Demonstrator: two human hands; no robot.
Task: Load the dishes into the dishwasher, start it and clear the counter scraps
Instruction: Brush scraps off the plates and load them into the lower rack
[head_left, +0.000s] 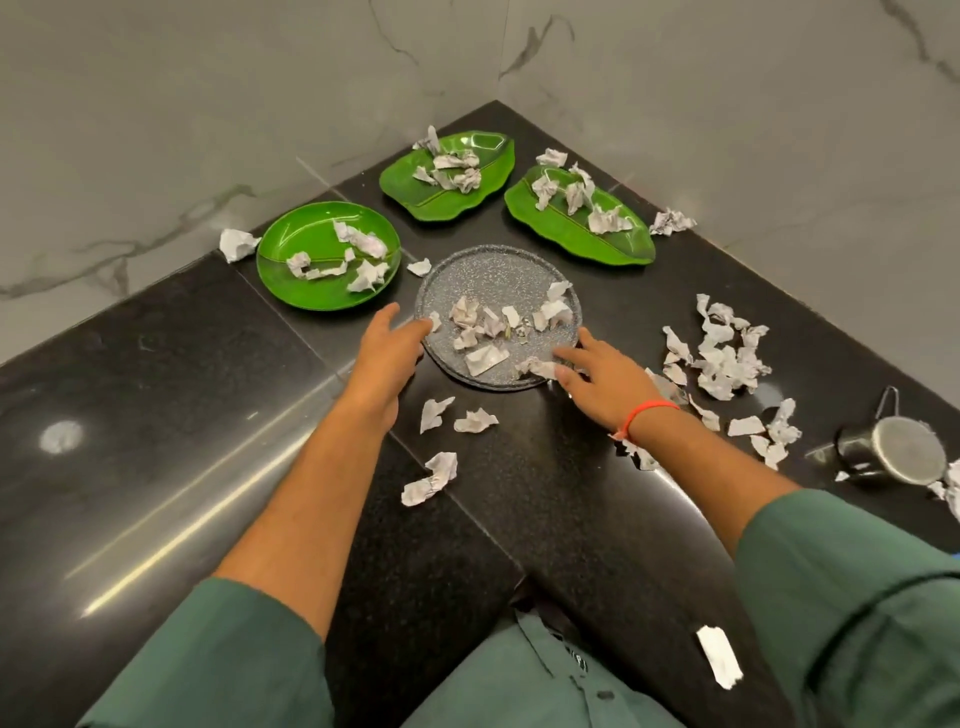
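A grey speckled round plate (483, 280) lies on the black counter, strewn with crumpled paper scraps (480, 325). My left hand (384, 358) reaches to its left rim, fingertips touching the edge, fingers fairly straight. My right hand (602, 376) rests at the plate's right front rim, fingers spread over a scrap, holding nothing that I can see. Behind stand a round green plate (291, 244) and two green leaf-shaped plates (415, 182) (613, 244), each carrying paper scraps.
Loose paper scraps (722, 358) litter the counter to the right and in front (431, 478). A steel cup (898, 452) lies on its side at the far right. Marble walls close the corner behind. The black counter (156, 389) extends left.
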